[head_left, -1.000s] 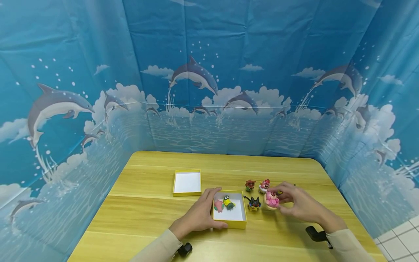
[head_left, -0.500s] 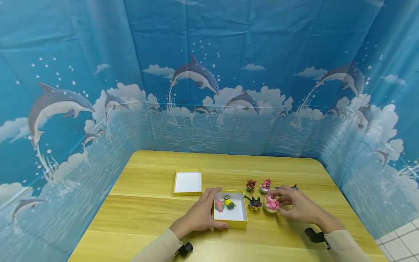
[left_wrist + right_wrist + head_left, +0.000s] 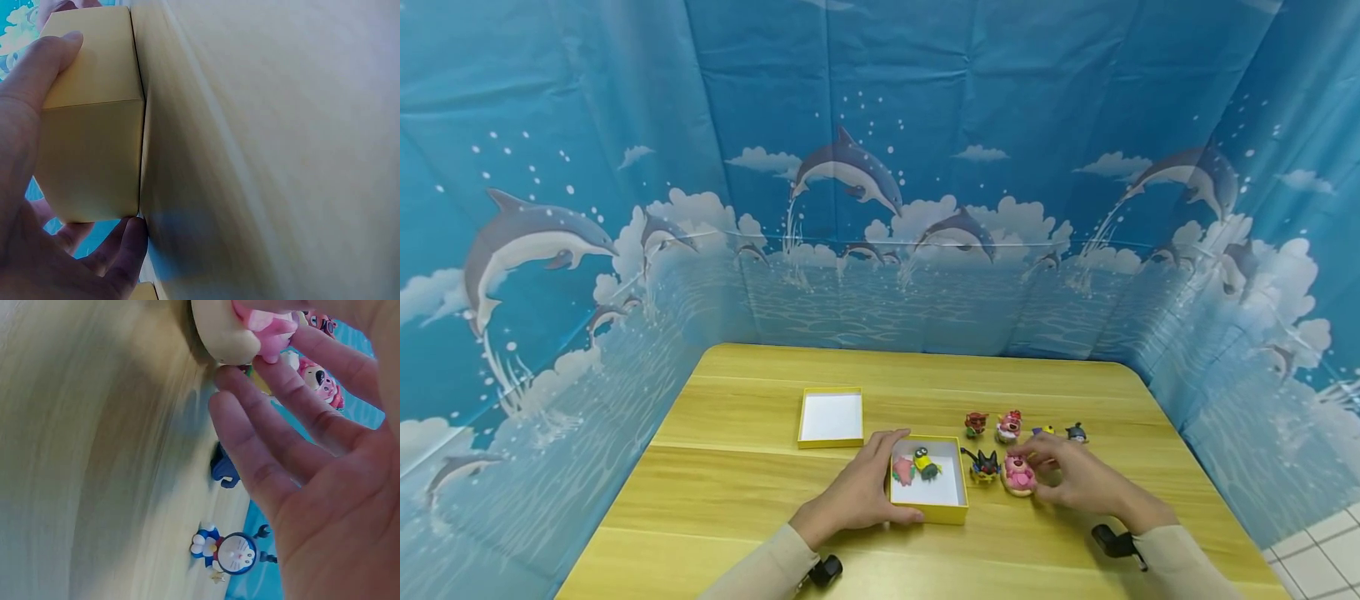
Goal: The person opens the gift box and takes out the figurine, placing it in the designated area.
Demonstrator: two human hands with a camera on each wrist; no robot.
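In the head view my left hand (image 3: 859, 493) grips a square yellow box (image 3: 945, 512) by its left side, thumb at the front and fingers toward the back. Inside the box lie a pink figurine (image 3: 903, 471) and a yellow-and-green one with big eyes (image 3: 927, 463). To the right, my right hand (image 3: 1081, 477) holds a pink bear figurine (image 3: 1019, 477) with a cream base, fingers behind it and thumb at its near side. The right wrist view shows that cream base (image 3: 219, 331) close to the tabletop; whether it touches is unclear. A black long-eared figurine (image 3: 984, 465) stands between box and bear.
A yellow-edged box lid (image 3: 831, 417), white inside, lies behind and left of the box. Behind the bear stand a reddish-brown figurine (image 3: 975, 424), a second pink bear (image 3: 1009, 425), a partly hidden yellow-and-purple one (image 3: 1043, 431) and a blue-and-white cat figurine (image 3: 237, 553).
My right hand has brought the pink bear slightly nearer and to the left, lower toward the table. Figurines behind that hand now show more. The left hand stays on the box.
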